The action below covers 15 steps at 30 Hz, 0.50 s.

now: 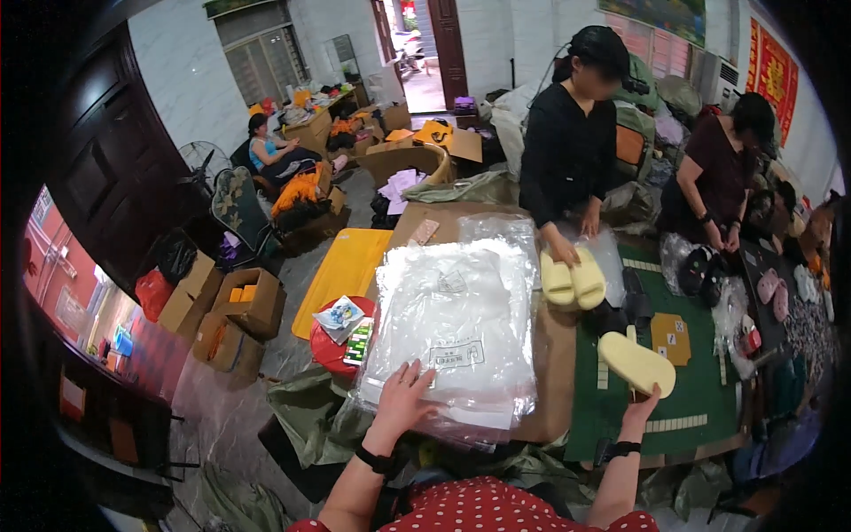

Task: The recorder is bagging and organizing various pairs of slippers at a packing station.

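My left hand (404, 395) lies with its fingers spread on the near part of a stack of clear plastic bags (443, 306). Off to the right, my right hand (644, 406) grips a pale yellow slipper (635, 362) by its near end, above the green mat (612, 434). The slipper's sole faces up. Across the table, a co-worker in black has a hand on a pair of pale yellow slippers (572, 279), beside the bag stack. Dark slippers (634, 306) lie on the mat, partly behind mine.
A red stool (335, 353) holding small packets stands left of the stack, near a yellow board (341, 275). Open cardboard boxes (253, 297) sit on the floor farther left. At right, another person works by pink clogs (773, 293) and plastic wrap. Cream tiles (675, 424) line the mat.
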Tool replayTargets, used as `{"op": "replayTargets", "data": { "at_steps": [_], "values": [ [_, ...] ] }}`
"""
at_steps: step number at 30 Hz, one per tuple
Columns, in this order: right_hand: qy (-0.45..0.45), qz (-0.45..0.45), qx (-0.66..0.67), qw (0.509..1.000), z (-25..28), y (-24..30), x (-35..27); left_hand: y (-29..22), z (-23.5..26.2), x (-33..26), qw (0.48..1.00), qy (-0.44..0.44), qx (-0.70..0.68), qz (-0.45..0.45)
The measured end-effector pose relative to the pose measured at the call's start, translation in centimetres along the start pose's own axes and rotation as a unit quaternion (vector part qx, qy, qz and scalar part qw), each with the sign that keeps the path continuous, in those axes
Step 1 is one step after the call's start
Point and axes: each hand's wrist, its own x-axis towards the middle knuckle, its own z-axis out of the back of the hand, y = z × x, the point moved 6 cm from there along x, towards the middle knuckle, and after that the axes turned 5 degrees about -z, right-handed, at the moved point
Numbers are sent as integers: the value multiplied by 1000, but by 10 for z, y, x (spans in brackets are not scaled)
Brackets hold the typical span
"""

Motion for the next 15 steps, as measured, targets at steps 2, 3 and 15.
{"op": "replayTargets", "data": {
  "at_steps": [2,3,15],
  "values": [
    [35,36,74,996,21,32,-10,3,-5,7,999,1,-36,-7],
    [-4,36,101,994,23,44,-25,11,-8,7,998,20,-64,6],
    [84,84,135,984,58,91,-149,59,3,18,908,-149,-348,177]
  ]
}}
